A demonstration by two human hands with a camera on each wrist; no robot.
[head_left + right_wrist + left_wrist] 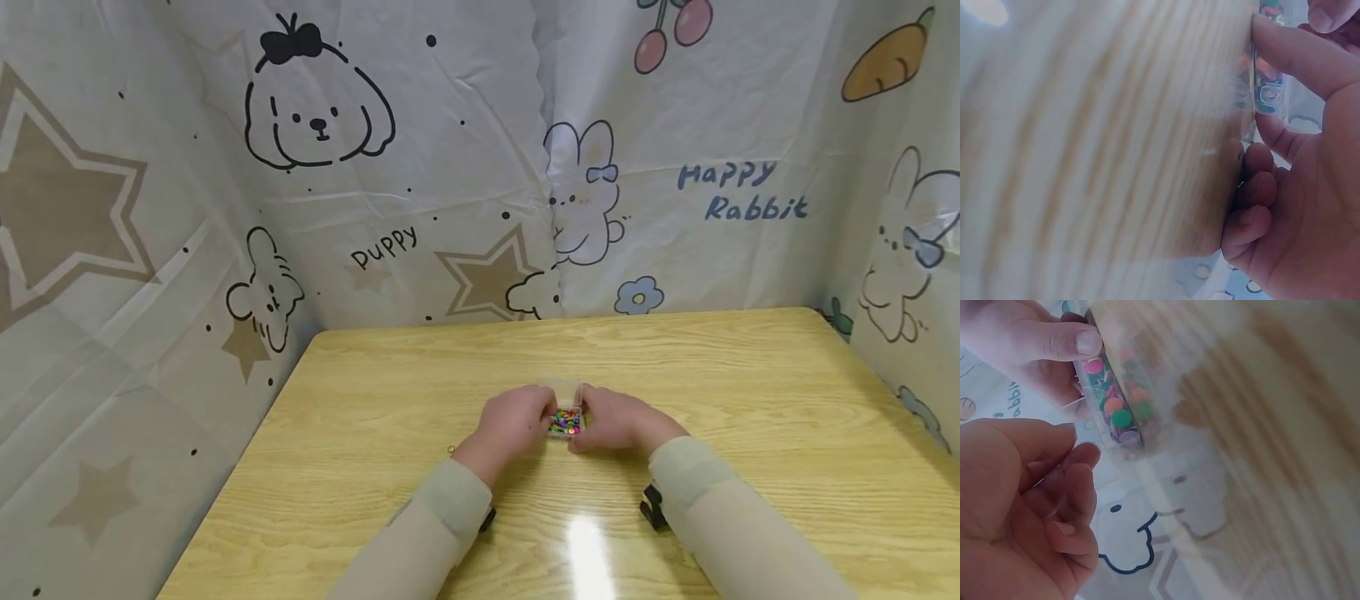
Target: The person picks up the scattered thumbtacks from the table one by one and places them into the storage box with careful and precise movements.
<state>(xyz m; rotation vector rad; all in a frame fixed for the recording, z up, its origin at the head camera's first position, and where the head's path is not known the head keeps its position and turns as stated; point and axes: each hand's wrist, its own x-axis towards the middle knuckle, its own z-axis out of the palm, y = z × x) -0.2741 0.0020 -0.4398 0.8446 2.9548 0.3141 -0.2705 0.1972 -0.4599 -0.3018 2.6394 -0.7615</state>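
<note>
A small clear plastic box with its lid raised stands on the table. It holds several colourful round-headed pieces that look like thumbtacks. My right hand grips the box's right end, thumb on the near side and fingers on the far side. At the left end, my left hand has its fingertips at the box opening. In the left wrist view the left thumb and fingers are curled close together. Nothing is visible between them. The right wrist view shows the box partly hidden by the right thumb.
One tiny gold-coloured piece lies on the wooden table, left of the left wrist. Printed curtains hang behind the table and along both sides. A black wrist device shows beneath the right sleeve.
</note>
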